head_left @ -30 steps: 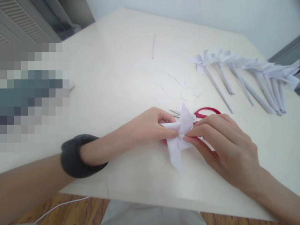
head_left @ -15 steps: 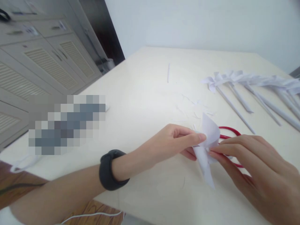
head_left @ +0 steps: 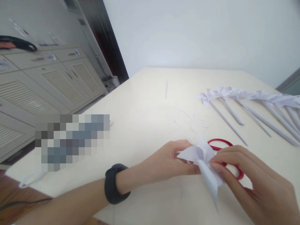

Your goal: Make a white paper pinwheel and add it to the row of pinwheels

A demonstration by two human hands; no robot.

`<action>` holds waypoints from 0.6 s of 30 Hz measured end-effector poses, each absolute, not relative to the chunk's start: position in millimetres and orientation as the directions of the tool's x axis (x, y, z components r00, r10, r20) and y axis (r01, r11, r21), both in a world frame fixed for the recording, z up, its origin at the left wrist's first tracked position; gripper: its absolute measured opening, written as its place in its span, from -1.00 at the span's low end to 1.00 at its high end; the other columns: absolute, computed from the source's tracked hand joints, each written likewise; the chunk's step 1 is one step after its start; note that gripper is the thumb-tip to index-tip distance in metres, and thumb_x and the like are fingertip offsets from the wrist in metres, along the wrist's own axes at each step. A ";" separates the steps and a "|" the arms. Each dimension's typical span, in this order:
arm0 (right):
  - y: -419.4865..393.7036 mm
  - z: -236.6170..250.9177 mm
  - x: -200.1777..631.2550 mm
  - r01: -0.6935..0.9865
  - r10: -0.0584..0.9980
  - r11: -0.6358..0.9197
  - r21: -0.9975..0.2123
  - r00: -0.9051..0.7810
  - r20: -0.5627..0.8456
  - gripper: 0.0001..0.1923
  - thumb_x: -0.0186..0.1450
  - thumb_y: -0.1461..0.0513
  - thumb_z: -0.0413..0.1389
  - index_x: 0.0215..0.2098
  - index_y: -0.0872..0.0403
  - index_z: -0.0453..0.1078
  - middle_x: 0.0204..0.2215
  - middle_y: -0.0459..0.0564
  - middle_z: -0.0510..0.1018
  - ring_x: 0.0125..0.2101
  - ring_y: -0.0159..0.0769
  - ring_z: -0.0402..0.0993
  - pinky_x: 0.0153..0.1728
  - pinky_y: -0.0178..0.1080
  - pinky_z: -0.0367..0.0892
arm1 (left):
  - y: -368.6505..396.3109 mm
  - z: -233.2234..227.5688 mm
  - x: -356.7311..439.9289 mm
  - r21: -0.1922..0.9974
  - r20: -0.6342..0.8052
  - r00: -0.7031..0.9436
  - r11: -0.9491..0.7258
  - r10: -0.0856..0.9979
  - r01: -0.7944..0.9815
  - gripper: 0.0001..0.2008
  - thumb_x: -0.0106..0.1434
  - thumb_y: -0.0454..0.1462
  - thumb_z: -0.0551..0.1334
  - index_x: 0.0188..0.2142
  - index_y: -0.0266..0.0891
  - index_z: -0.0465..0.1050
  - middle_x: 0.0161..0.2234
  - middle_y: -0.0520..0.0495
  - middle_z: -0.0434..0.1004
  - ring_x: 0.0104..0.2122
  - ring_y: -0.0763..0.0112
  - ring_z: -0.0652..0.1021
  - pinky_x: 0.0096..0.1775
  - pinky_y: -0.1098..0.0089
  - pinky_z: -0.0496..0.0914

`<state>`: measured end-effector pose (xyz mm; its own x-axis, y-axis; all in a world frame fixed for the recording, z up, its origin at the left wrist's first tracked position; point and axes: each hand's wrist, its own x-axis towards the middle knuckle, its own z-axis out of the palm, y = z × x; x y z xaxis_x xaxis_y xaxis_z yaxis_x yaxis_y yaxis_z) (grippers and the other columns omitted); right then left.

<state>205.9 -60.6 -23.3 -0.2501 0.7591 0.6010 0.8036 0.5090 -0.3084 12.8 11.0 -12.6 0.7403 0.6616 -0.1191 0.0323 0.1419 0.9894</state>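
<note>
Between my hands is a white paper pinwheel (head_left: 208, 175) with curled, pointed blades, held above the table. My left hand (head_left: 174, 159) grips it from the left, partly behind a blade, so some fingertips are hidden. From the right, my right hand (head_left: 253, 175) pinches the paper near its centre with thumb and forefinger. Red-handled scissors (head_left: 220, 139) lie on the table just behind the pinwheel, their blades hidden by paper and fingers.
Several finished-looking paper pinwheels (head_left: 234, 93) on rolled paper sticks lie in a row at the right. Thin paper scraps (head_left: 187, 115) are scattered beyond my hands. A thin white paper stick (head_left: 167, 89) lies farther back. A blurred-out object (head_left: 75, 140) rests at the table's left.
The pinwheel has turned, and a blade now points left over my left fingers. My left thumb has shifted lower. The view has tilted up, so everything sits lower in the picture.
</note>
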 end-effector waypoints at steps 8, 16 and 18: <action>-62.8 -36.2 211.7 0.767 0.745 0.562 -0.311 -0.306 0.593 -0.82 0.19 0.31 0.12 -0.22 0.03 0.38 -0.26 -0.03 0.49 -0.24 -0.30 0.42 -0.29 -0.32 0.42 | 15.1 -26.5 12.0 0.990 -0.124 0.723 0.138 0.680 0.040 -0.81 0.11 -0.19 0.30 -0.35 -0.29 0.42 -0.32 -0.07 0.45 -0.29 0.38 0.46 -0.21 0.38 0.33; -55.0 -42.5 216.1 0.749 0.710 0.606 -0.268 -0.356 0.608 -0.77 0.17 0.27 0.13 -0.17 0.04 0.40 -0.24 0.02 0.49 -0.20 -0.19 0.43 -0.27 -0.20 0.40 | 11.7 -28.5 12.6 0.995 -0.098 0.668 0.086 0.737 0.051 -0.85 0.08 -0.22 0.31 -0.39 -0.25 0.45 -0.38 -0.03 0.46 -0.37 0.43 0.45 -0.28 0.42 0.33; -56.0 -44.4 213.4 0.747 0.743 0.566 -0.349 -0.279 0.608 -0.84 0.20 0.27 0.10 -0.23 0.03 0.41 -0.26 0.01 0.49 -0.19 -0.17 0.42 -0.26 -0.17 0.36 | 10.2 -28.2 13.0 0.996 -0.084 0.652 0.060 0.753 0.059 -0.88 0.09 -0.25 0.30 -0.40 -0.25 0.45 -0.38 -0.02 0.46 -0.37 0.44 0.44 -0.27 0.42 0.33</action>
<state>213.4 -56.0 -44.4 -0.2792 0.7434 0.6078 0.7471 0.5658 -0.3489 13.0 10.2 -28.2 0.6521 0.7535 -0.0838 0.0591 0.0597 0.9965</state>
